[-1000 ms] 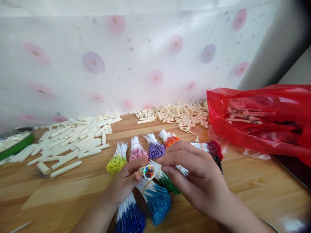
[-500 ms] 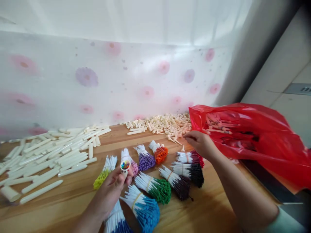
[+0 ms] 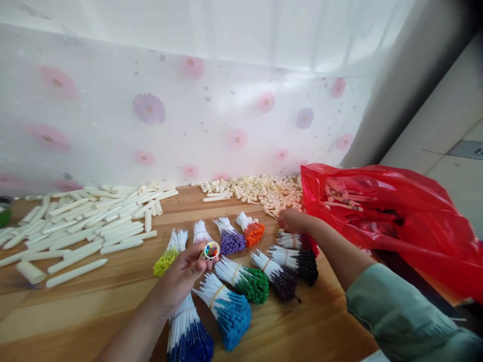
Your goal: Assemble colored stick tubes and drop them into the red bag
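Note:
My left hand (image 3: 186,269) is closed around a white pen barrel (image 3: 212,250), its round open end toward me and several coloured tips showing inside. Beyond the bundles, my right hand (image 3: 296,221) is at the near edge of a heap of small cream plastic parts (image 3: 260,191), fingers curled down and partly hidden. Just below it lies a red-tipped refill bundle (image 3: 294,240). Banded white refills with coloured ends surround my left hand: yellow (image 3: 166,259), purple (image 3: 230,239), orange (image 3: 252,230), green (image 3: 245,279), light blue (image 3: 226,311) and dark blue (image 3: 188,334).
Long cream pen barrels (image 3: 94,221) lie in a loose pile on the left of the wooden table (image 3: 124,311). A red plastic bag (image 3: 407,201) with several pale, doll-like pieces stands at the right. Flowered sheeting (image 3: 226,115) covers the wall behind.
My right hand has moved left and down to the near edge of the cream parts, and more of its sleeve shows. My left hand still holds the barrel. The view has shifted slightly.

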A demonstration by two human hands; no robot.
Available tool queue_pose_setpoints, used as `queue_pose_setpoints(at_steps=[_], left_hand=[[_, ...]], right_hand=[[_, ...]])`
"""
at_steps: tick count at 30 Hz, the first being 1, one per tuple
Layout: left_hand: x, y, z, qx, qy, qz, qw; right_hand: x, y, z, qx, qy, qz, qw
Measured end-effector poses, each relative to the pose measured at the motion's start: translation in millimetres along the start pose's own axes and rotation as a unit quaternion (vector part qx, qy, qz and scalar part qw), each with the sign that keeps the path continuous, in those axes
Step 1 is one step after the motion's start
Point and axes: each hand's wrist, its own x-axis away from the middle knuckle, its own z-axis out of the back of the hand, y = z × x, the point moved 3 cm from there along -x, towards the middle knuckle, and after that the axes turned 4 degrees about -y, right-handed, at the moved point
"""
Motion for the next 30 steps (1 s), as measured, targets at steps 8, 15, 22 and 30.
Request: queue_pose_setpoints(at_steps=[8, 15, 22, 30], left_hand=[[3.0, 4.0, -5.6, -0.021, -0.052, -0.021, 0.998], [4.6, 0.0, -7.5, -0.004, -0.092, 0.042, 0.995], [3.3, 6.9, -10.3, -0.009, -0.098, 0.061, 0.993], [4.9, 2.5, -7.6, -0.052, -0.084, 0.071, 0.993]], right_hand=[[78.6, -118.0, 25.9, -0.274, 0.301, 0.220, 0.887], [133.1, -201.9, 24.3, -0.373, 0.405, 0.376, 0.745], [132.6, -207.7, 25.4, -0.235, 0.377, 0.407, 0.798], [123.2, -214.1, 17.2, -0.156, 0.372, 0.388, 0.829]])
